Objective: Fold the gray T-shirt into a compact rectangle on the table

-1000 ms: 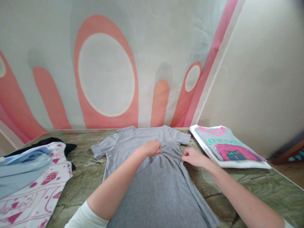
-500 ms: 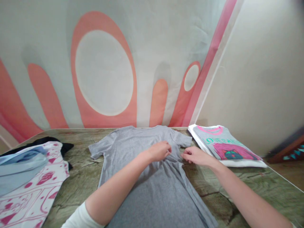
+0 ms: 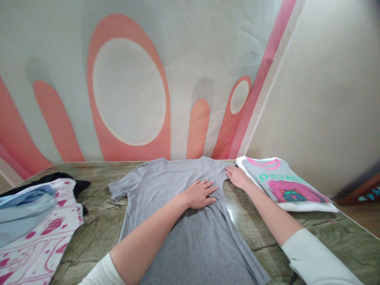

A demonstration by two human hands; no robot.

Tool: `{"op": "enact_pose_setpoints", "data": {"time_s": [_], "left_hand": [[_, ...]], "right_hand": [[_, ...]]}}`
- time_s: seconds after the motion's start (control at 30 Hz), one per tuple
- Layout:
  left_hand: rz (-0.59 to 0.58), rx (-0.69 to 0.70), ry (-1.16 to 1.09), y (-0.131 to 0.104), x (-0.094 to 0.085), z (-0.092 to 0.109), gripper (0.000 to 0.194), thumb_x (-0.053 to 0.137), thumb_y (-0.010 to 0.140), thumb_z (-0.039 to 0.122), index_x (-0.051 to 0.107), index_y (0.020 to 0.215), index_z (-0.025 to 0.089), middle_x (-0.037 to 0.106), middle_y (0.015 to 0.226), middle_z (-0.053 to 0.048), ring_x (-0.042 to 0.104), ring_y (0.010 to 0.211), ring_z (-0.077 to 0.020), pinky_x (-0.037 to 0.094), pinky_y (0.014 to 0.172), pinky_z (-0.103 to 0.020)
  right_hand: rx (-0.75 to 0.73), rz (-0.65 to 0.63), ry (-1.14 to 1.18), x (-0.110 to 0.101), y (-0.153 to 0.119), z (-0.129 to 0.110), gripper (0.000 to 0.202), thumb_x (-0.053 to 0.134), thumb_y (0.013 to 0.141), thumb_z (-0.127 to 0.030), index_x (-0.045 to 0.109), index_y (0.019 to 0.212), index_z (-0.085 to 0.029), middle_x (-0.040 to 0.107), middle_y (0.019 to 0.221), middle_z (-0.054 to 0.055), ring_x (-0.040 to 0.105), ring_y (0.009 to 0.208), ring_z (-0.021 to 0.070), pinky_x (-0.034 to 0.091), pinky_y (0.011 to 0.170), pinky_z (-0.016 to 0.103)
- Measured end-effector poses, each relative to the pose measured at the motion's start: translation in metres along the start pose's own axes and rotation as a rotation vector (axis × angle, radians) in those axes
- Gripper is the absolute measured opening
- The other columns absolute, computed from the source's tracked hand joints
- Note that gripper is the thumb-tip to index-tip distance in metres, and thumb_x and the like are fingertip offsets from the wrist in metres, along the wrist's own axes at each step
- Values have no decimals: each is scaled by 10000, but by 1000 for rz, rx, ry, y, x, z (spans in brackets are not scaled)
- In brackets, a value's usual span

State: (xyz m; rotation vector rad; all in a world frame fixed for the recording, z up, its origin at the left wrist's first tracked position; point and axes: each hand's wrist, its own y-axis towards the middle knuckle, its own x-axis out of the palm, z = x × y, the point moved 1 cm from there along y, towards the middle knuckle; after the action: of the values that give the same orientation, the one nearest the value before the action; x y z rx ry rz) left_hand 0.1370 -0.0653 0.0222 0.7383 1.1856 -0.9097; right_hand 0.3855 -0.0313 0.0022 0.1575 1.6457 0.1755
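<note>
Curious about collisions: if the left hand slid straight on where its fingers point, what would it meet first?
Sliding over the grey short-sleeved cloth shirt, the left hand would probably meet the bare right hand.

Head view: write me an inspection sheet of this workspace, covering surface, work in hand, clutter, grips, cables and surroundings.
Surface: table, wood-grain pattern.
Work in hand: grey shirt, spread out, lightly creased.
Clutter: loose clothes at left; folded stack at right, printed top on it.
Grips: left hand flat on the shirt, fingers spread; right hand at the sleeve nearest the stack, pinch or no pinch unclear.
Cables: nothing seen.
Surroundings: wall with coral shapes beyond the table; brown object at far right, cut off by the frame.
</note>
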Motion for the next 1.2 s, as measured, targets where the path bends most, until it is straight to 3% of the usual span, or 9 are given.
{"op": "enact_pose_setpoints", "data": {"time_s": [0.17, 0.27, 0.4, 0.63, 0.8, 0.9, 1.03, 1.13, 1.2], "left_hand": [[-9, 14, -9, 0, 0, -2, 591, 305, 884, 547, 291, 1387, 237, 226, 1467, -77, 194, 1341, -273, 156, 1055, -465], [-2, 12, -1, 0, 1, -1, 596, 303, 884, 546, 287, 1389, 229, 220, 1469, -83, 190, 1341, -277, 157, 1056, -468], [3, 43, 10, -2, -1, 3, 563, 316, 894, 509, 300, 1384, 232, 245, 1461, -81, 220, 1332, -268, 181, 1053, -456], [24, 145, 4, -2, 1, 12, 430, 246, 942, 361, 396, 1326, 239, 333, 1426, -47, 291, 1305, -208, 217, 1053, -397], [55, 135, -4, 1, 8, 9, 469, 258, 933, 428, 358, 1349, 235, 305, 1439, -57, 275, 1313, -216, 203, 1059, -399], [64, 127, -2, 1, 10, 9, 476, 260, 930, 443, 346, 1355, 246, 305, 1439, -57, 268, 1316, -217, 197, 1060, -405], [103, 83, 26, -3, 6, 17, 495, 262, 925, 460, 327, 1362, 237, 298, 1441, -69, 253, 1321, -220, 168, 1072, -416], [196, -58, 79, -13, -5, 21, 498, 261, 922, 460, 317, 1362, 235, 261, 1455, -77, 186, 1342, -250, 124, 1073, -472], [194, -259, 109, -23, -16, 16, 499, 269, 915, 449, 324, 1358, 225, 244, 1459, -97, 175, 1337, -311, 144, 1035, -553]], "right_hand": [[-32, 98, 32, 7, -11, -4, 418, 273, 920, -293, 539, 1218, -172, 502, 1303, 89, 431, 1197, 214, 280, 1009, 365], [-123, 75, 71, 13, -21, -11, 412, 287, 919, -318, 517, 1240, -202, 495, 1314, 68, 437, 1197, 199, 300, 998, 360], [-31, 70, 50, 15, -22, -9, 401, 301, 912, -283, 509, 1238, -178, 474, 1329, 93, 410, 1220, 220, 318, 977, 384], [18, 256, 218, -13, -52, -29, 231, 428, 841, -275, 581, 956, -146, 629, 958, 108, 569, 894, 209, 404, 799, 308], [-23, -22, 518, -35, -109, -57, 341, 397, 857, -433, 521, 656, -188, 547, 593, -9, 499, 565, 134, 349, 537, 241], [-28, -129, 569, -42, -136, -68, 351, 442, 824, -458, 500, 610, -185, 516, 555, -27, 460, 535, 116, 307, 507, 229], [-12, -160, 511, -44, -149, -70, 268, 500, 779, -383, 484, 599, -185, 511, 550, -37, 434, 523, 104, 287, 512, 228], [9, -172, 498, -45, -149, -65, 226, 519, 756, -352, 479, 607, -188, 520, 557, -36, 441, 535, 107, 292, 519, 228], [7, -201, 501, -47, -150, -61, 213, 544, 739, -348, 490, 610, -187, 538, 564, -29, 450, 543, 112, 296, 520, 228]]}}
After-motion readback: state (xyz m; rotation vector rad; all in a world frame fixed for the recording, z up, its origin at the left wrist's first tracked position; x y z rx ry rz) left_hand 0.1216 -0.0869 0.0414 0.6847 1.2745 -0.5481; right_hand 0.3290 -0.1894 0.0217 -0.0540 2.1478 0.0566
